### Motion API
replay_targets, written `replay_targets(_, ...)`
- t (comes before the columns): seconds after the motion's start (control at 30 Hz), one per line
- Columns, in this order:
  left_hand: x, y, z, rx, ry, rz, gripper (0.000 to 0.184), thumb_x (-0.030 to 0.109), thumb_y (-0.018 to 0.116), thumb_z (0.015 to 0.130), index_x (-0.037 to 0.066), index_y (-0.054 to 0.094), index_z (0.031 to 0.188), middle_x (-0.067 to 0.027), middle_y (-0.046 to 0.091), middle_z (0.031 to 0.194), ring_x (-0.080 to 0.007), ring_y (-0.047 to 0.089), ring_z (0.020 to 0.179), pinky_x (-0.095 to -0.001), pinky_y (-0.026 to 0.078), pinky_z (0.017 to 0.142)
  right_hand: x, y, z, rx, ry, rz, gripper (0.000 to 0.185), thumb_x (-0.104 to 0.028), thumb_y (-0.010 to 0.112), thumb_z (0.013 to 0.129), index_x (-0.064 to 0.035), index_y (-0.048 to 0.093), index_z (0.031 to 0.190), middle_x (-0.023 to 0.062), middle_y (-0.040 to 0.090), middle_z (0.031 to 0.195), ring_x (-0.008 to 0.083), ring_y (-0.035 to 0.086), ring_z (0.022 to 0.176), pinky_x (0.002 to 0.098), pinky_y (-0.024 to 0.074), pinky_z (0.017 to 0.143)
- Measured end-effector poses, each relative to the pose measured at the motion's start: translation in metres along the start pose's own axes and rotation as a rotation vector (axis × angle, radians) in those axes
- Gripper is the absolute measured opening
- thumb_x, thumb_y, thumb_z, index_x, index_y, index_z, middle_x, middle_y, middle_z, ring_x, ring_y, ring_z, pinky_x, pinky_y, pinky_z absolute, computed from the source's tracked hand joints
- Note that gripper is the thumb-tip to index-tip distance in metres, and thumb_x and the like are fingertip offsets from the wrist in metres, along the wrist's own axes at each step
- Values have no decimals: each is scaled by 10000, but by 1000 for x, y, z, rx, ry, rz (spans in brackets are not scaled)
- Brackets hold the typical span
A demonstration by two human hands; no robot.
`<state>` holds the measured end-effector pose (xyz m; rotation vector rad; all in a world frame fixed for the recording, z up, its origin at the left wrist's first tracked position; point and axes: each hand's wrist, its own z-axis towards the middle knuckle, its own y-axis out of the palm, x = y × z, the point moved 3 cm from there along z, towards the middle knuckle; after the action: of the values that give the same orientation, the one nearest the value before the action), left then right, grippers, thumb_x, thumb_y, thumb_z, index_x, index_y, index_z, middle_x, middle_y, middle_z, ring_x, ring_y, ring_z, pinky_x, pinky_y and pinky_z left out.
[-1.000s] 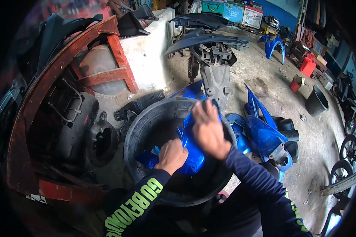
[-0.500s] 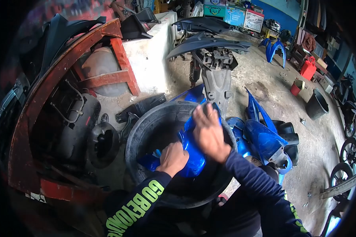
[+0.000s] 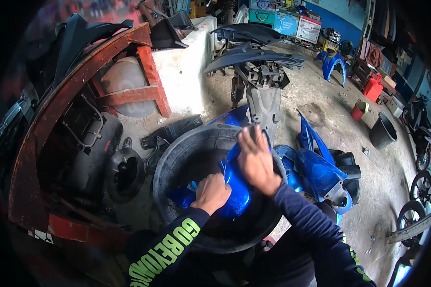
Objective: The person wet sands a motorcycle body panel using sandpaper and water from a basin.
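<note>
A shiny blue motorcycle body panel [image 3: 236,195] is held tilted over a large round black tub [image 3: 162,178]. My left hand [image 3: 212,193] is closed around the panel's left edge. Flat against its upper right side lies my right hand [image 3: 256,160], fingers stretched out; whatever may be under the palm is hidden. Low at the left inside the tub, another blue part [image 3: 181,197] shows beside my left wrist. The inside of the tub is dark, so its bottom cannot be made out.
More blue panels [image 3: 318,168] lie on the floor right of the tub. A motorcycle frame [image 3: 264,98] with black panels stands just beyond it. On the left are a red wooden frame [image 3: 45,119] and a black tank [image 3: 93,153]. A black bucket [image 3: 383,131] stands farther right.
The view has shifted slightly. My right hand stays on the panel at almost the same spot, its fingers a little sharper now, and my left hand keeps its hold.
</note>
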<state>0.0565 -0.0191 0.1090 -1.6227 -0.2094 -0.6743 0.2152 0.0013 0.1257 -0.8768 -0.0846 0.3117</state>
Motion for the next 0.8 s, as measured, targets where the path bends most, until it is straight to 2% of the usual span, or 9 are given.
replay_targets(0.07,-5,6,4,14,4,35,245,159,610,815,-63,698,870,-333,681,919,-474,689,895,-536,554,831,-26,10,-31,-53,-82,93,538,-140,595,822,54,612,1324,226,553,1444,495,393,1417,553,325,1175)
replay_targets(0.13,-9,7,5,45,16,39,248,161,612,812,-64,697,870,-332,681,916,-476,687,900,-536,554,832,-26,6,-25,-109,-69,135,535,-136,589,824,55,611,1323,239,549,1443,489,406,1409,559,328,1169)
replay_targets(0.2,-5,2,3,-15,5,5,245,144,597,808,-73,693,866,-332,682,915,-481,685,902,-538,552,844,2,-1,7,3,-19,29,546,-129,601,814,46,614,1330,232,551,1445,472,427,1406,552,334,1167)
replay_targets(0.27,-1,0,0,-12,0,-15,268,126,570,798,-90,680,911,-349,667,888,-502,667,892,-561,528,866,3,3,3,9,4,-12,543,-124,595,818,43,612,1334,232,549,1446,459,429,1410,550,339,1165)
replay_targets(0.37,-9,7,5,33,11,5,242,118,567,798,-75,681,888,-341,671,896,-502,665,886,-558,532,847,-32,15,-38,-89,-61,183,523,-130,574,853,75,593,1334,262,538,1444,422,434,1416,548,310,1179)
replay_targets(0.5,0,-1,1,-16,-21,18,245,145,596,818,-75,698,853,-335,681,920,-488,682,904,-542,546,851,12,6,9,6,-20,77,545,-115,580,840,72,576,1353,269,526,1456,394,442,1424,549,309,1179)
replay_targets(0.63,-7,5,5,63,21,3,224,127,576,798,-70,663,861,-332,671,869,-494,666,871,-565,526,847,-35,8,-36,-93,-90,237,536,-121,563,850,80,571,1347,282,520,1454,411,467,1396,546,302,1182)
replay_targets(0.73,-3,2,1,-17,-8,-19,249,127,584,793,-83,673,894,-335,671,879,-495,665,888,-560,525,864,8,7,10,14,-33,43,535,-141,574,847,73,585,1337,285,506,1468,401,464,1406,558,312,1172)
replay_targets(0.8,-1,3,0,-4,4,-16,248,127,580,793,-78,674,896,-331,673,879,-496,664,885,-561,524,864,-4,9,-5,-38,-57,29,540,-138,568,844,78,579,1340,287,505,1466,408,459,1406,552,311,1176)
